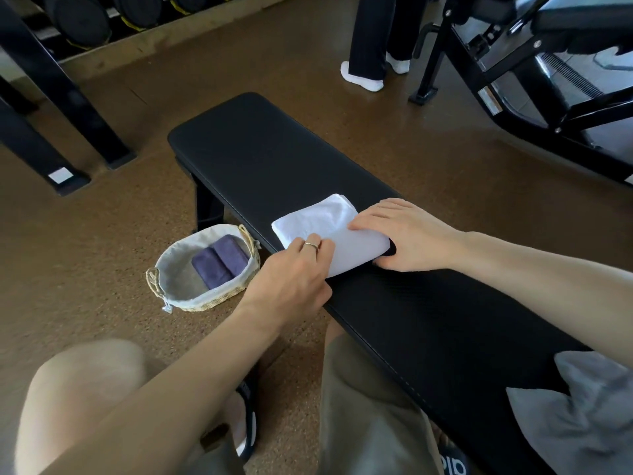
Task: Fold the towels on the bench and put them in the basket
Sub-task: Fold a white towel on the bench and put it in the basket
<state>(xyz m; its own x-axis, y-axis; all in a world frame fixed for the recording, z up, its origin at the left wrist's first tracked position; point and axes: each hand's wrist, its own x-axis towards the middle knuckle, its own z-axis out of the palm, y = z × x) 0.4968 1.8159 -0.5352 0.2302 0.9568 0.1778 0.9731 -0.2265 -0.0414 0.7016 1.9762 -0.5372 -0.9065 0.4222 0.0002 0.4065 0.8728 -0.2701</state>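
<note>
A folded white towel [322, 222] lies across the black bench [260, 156]. My left hand [294, 269], with a ring on one finger, grips the towel's near left edge with curled fingers. Over the towel's right end lies my right hand [407, 234], its fingers stretched flat on top and the thumb on the bench beside it. On the floor left of the bench stands a woven basket [212, 301] with a cloth lining; a folded purple towel [221, 260] lies inside it. A crumpled grey towel [582, 409] rests on the near right end of the bench.
My knees and a black slipper [248, 423] are at the near edge, between bench and basket. Another person's legs in white socks [363, 77] stand beyond the bench. Black gym machine frames [513, 108] flank the far right and far left, on brown floor.
</note>
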